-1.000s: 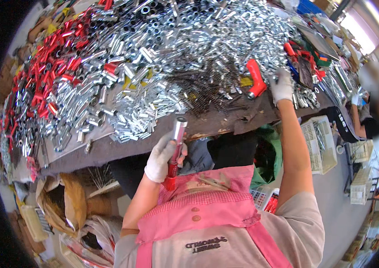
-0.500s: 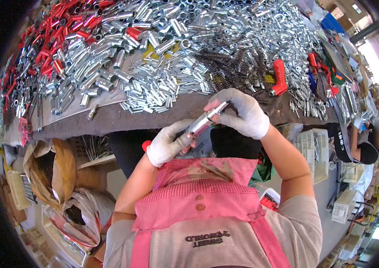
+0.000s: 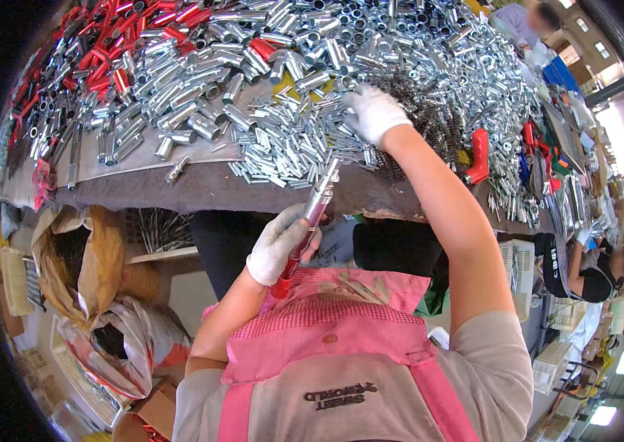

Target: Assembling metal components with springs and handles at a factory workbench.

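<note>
My left hand (image 3: 282, 244), in a white glove, is wrapped round a red-handled metal tool (image 3: 315, 208) near the front edge of the bench. Its shiny, stepped metal end points up and away from me; the red handle end shows below my fingers. My right hand (image 3: 376, 114), gloved too, is stretched over the pile with its fingers apart, and nothing shows in it. Beneath and beside it lie small metal pins (image 3: 275, 151) and a heap of dark coil springs (image 3: 435, 121).
Larger metal sleeves (image 3: 179, 110) and red handles (image 3: 117, 37) cover the bench's far left. A red pistol-shaped grip (image 3: 479, 156) lies right of the springs. Open sacks (image 3: 80, 265) stand below on the left. Other people (image 3: 599, 269) are at the right.
My right hand has left the metal tool and reached forward over the pile. My left hand keeps hold of the tool, now more upright with its red handle showing.
</note>
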A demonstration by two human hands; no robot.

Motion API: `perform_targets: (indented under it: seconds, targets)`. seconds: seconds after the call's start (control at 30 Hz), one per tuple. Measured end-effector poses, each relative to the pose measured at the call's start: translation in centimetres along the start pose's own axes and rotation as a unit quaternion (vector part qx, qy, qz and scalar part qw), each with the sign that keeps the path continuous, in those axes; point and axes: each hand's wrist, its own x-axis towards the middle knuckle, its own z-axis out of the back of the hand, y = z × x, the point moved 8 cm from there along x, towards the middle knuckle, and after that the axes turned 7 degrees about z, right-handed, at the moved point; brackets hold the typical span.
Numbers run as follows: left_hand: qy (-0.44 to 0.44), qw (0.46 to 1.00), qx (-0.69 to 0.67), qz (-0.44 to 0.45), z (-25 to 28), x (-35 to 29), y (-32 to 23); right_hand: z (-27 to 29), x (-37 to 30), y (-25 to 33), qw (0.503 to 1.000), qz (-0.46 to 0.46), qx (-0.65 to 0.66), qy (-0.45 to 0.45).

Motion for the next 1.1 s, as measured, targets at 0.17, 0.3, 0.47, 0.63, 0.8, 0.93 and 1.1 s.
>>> perform_targets:
  seconds: [0.17,0.3,0.47,0.63,0.8,0.93,1.1]
  targets:
    - [0.003,1.0,0.008,-0.002,-0.2,-0.7,-0.5,6.6,-6.1,0.3,0.841,0.046,0.507,-0.186]
    - [0.065,0.996,0.044,0.028,-2.2,0.1,-0.7,12.1,-11.4,5.8,0.893,0.223,0.368,-0.131]
    - [0.088,0.986,0.127,0.066,-3.6,0.3,0.3,10.1,-14.8,7.8,0.871,0.281,0.403,-0.015]
    - [0.057,0.956,0.287,-0.013,-4.2,0.1,0.8,8.9,-16.9,4.9,0.961,-0.011,0.275,0.002]
    - [0.061,0.95,0.307,0.01,-5.1,-0.1,0.6,7.7,-17.8,6.2,0.888,0.105,0.448,0.015]
    - [0.054,0.943,0.329,0.019,-4.8,-0.3,1.4,9.1,-18.3,5.7,0.947,0.071,0.302,-0.077]
    - [0.144,0.942,0.303,0.006,-6.5,-0.7,1.7,7.6,-18.9,6.3,0.886,0.07,0.457,-0.009]
